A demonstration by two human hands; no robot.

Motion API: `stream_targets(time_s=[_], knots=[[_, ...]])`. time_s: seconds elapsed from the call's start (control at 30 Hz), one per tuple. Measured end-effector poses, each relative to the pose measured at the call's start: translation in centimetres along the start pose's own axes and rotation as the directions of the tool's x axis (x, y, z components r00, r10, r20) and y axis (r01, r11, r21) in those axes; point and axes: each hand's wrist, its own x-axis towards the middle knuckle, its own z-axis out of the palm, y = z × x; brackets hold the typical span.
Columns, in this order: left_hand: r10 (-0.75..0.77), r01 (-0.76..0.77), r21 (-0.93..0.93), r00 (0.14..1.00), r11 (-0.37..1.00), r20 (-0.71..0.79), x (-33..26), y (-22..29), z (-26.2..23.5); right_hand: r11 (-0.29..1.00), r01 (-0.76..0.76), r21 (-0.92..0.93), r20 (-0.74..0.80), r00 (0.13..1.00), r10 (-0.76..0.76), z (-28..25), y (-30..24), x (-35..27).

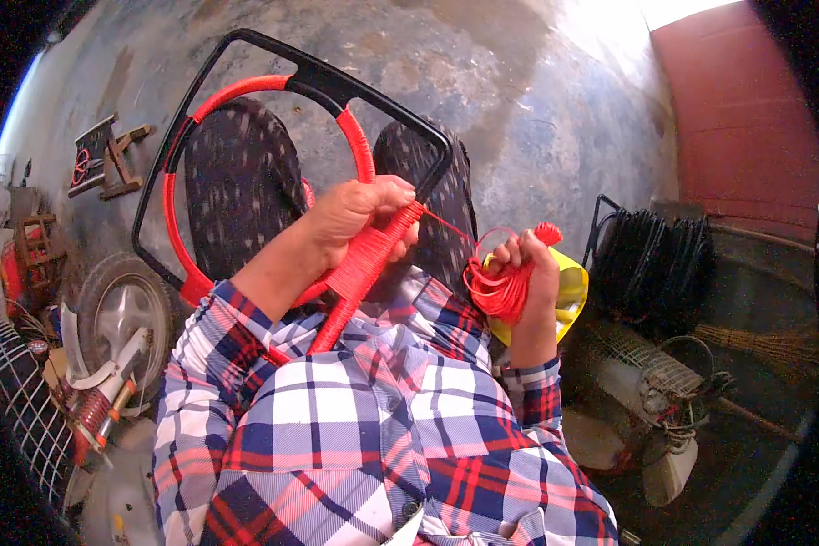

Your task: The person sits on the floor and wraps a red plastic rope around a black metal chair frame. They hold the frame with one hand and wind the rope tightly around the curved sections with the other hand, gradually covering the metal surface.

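A black metal frame (337, 86) with a round hoop inside rests on my lap. The hoop (173, 237) is partly wound with red cord. My left hand (359, 214) grips the hoop at its lower right, where the red winding is thick. My right hand (528, 268) holds a loose bundle of red cord (493, 287), and a taut strand (446, 223) runs from it to the hoop. I wear a red, white and blue plaid shirt and dark patterned trousers.
A yellow object (573, 287) lies behind my right hand. Stacked black frames (651, 259) and a broom (764, 346) are at the right. A wheel (118, 314) and a scooter part lie at the left, with a small wooden stool (109, 159) farther back on the concrete floor.
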Motion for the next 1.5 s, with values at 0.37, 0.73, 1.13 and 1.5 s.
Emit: stream_targets(time_s=[0.37,0.73,1.13,1.5], knots=[[0.149,-0.147,-0.091,0.989,0.985,0.020,0.8,-0.3,-1.8,0.571,0.311,-0.760,0.128,0.933,-0.337,2.2,-4.7,5.0],[0.647,-0.644,0.063,0.762,0.762,-0.034,0.5,-1.1,-0.5,-0.558,0.713,-0.424,0.803,0.582,0.133,15.2,-2.0,5.9],[0.362,-0.349,-0.120,0.925,0.929,0.115,0.1,-0.2,-0.8,-0.093,0.638,-0.764,0.540,0.555,-0.633,7.3,-0.3,5.4],[0.290,-0.228,-0.256,0.927,0.939,0.237,0.0,0.1,-0.5,0.101,0.635,-0.766,0.541,0.722,-0.432,7.5,1.6,5.3]])
